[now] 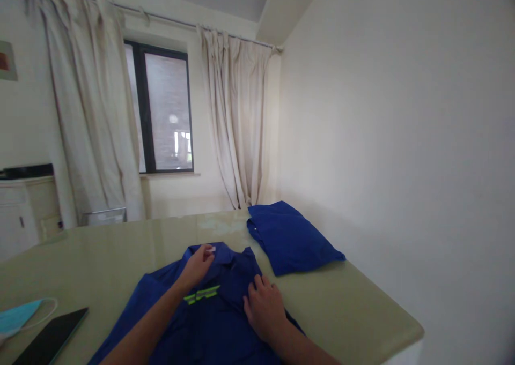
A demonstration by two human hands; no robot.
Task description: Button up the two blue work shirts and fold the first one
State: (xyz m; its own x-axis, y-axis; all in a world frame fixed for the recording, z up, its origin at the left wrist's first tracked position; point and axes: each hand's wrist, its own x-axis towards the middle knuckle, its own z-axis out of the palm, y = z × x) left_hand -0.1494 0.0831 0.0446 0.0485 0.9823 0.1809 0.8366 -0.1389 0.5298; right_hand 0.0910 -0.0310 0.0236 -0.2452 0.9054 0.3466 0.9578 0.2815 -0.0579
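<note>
A blue garment point(213, 319) with a collar and a yellow-green and grey reflective strip lies spread on the table in front of me. At its collar, beside a small white label, is my left hand point(200, 263), its fingers closed together on the fabric. My right hand point(263, 303) rests on the garment's right side, fingers apart and slightly bent. Behind it to the right lies a folded blue cloth item point(292, 239), which neither hand touches.
The pale green table point(362, 311) has a rounded corner at the right. A light blue face mask point(20, 317) and a dark flat object point(52, 338) lie at its left. A wall point(402, 140) stands along the right, and curtains point(241, 113) hang behind.
</note>
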